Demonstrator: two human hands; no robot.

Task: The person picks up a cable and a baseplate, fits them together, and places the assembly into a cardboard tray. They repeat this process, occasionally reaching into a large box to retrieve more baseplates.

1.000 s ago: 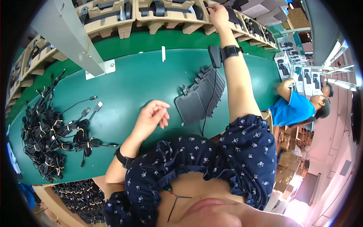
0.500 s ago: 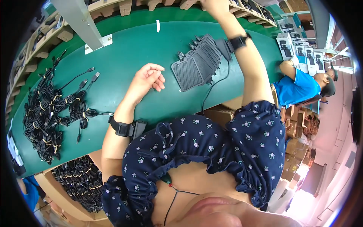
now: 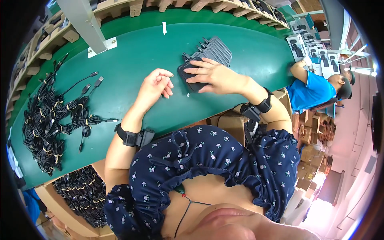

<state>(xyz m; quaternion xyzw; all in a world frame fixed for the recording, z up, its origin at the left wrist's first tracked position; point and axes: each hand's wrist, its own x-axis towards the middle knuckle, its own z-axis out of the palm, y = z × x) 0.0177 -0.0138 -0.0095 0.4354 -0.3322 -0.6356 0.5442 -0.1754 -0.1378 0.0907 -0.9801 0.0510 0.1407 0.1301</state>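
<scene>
A row of dark grey, flat rectangular pieces with small clip-like parts along the edge (image 3: 221, 49) lies overlapped like fallen cards on the green table. My right hand (image 3: 218, 78) rests palm-down over the nearest piece, fingers stretched and spread across its face. The hand hides much of that piece; a fine mesh front shows on it in the earlier view. To the left, my left hand (image 3: 155, 86) hovers over the table apart from the pieces, its fingers loosely bent with nothing in them. Each wrist wears a black strapped device.
Black cables tied in bundles (image 3: 50, 116) are heaped on the table's left side. Below them stands a carton of more cables (image 3: 82, 196). A metal post (image 3: 86, 24) is bolted at the back left, before a slotted rack. Rightward, a person in blue sits beside white boxes (image 3: 296, 46).
My right hand has come back from the rack at the far edge and settled on the nearest grey piece. My left hand has hardly moved.
</scene>
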